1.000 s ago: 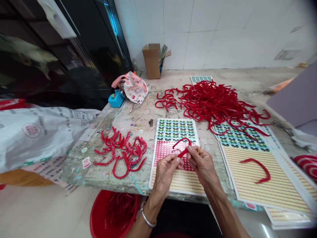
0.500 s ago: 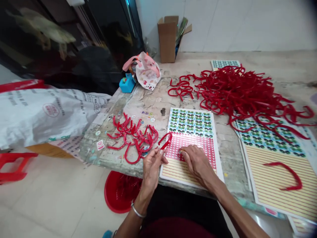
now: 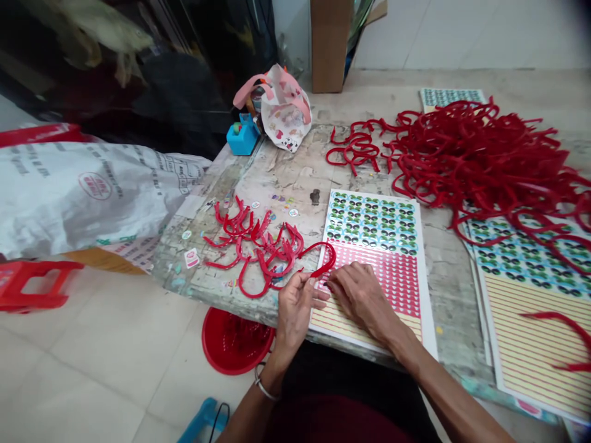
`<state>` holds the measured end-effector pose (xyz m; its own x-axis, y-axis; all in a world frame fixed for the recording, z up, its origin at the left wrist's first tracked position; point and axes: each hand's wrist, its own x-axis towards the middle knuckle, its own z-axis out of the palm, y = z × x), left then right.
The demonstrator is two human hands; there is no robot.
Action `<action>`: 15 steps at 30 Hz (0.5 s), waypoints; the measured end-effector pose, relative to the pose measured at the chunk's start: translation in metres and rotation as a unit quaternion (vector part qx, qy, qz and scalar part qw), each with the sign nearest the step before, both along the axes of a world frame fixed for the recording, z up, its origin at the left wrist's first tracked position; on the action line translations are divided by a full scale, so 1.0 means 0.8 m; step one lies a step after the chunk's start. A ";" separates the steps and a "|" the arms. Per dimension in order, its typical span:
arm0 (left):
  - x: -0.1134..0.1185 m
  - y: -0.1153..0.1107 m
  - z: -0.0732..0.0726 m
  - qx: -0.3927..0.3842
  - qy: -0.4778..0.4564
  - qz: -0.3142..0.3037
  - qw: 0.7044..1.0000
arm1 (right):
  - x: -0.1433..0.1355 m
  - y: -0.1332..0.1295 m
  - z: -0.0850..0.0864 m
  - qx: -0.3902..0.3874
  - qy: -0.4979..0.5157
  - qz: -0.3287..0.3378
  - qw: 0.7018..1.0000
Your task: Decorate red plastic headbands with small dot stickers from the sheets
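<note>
My left hand [image 3: 294, 307] pinches one end of a curved red fuzzy strip [image 3: 330, 255] at the left edge of a printed sticker sheet [image 3: 373, 223]. Close beside it, my right hand [image 3: 362, 298] is bent over the sheet, thumb and fingertips together near the strip's held end; a small dark bit shows at the fingertips, too small to name. Green eye shapes, pink-red rows and yellow striped rows cover the sheet. Left of my hands lies a loose group of red strips [image 3: 272, 255] on the worn table [image 3: 286, 178].
A large heap of red strips [image 3: 484, 154] covers part of more sticker sheets [image 3: 535, 326] at the right. Farther back stand a blue tape dispenser [image 3: 242, 136], a pink-handled bag [image 3: 285, 117] and a cardboard box [image 3: 329, 46]. A red basket [image 3: 215, 363] is below the table edge.
My right hand has moved left across the sheet, closer to my left hand and the red strip. The whole view has shifted, with the table things appearing higher, and the right-hand ones farther right.
</note>
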<state>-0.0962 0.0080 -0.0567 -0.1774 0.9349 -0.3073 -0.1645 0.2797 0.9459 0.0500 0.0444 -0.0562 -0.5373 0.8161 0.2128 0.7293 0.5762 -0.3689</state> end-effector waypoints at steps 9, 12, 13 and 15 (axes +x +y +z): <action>0.003 -0.001 -0.004 0.011 0.029 0.016 0.999 | -0.002 0.003 -0.001 -0.008 -0.004 0.027 1.000; 0.003 -0.001 -0.003 0.007 0.036 0.014 0.999 | -0.001 0.006 -0.005 -0.009 0.010 0.033 0.999; 0.003 -0.001 -0.002 0.006 0.035 0.015 0.999 | -0.001 0.006 -0.006 -0.007 0.019 0.031 0.999; 0.004 -0.001 -0.002 0.006 0.029 0.022 0.999 | -0.001 0.007 -0.007 -0.008 0.041 0.024 0.999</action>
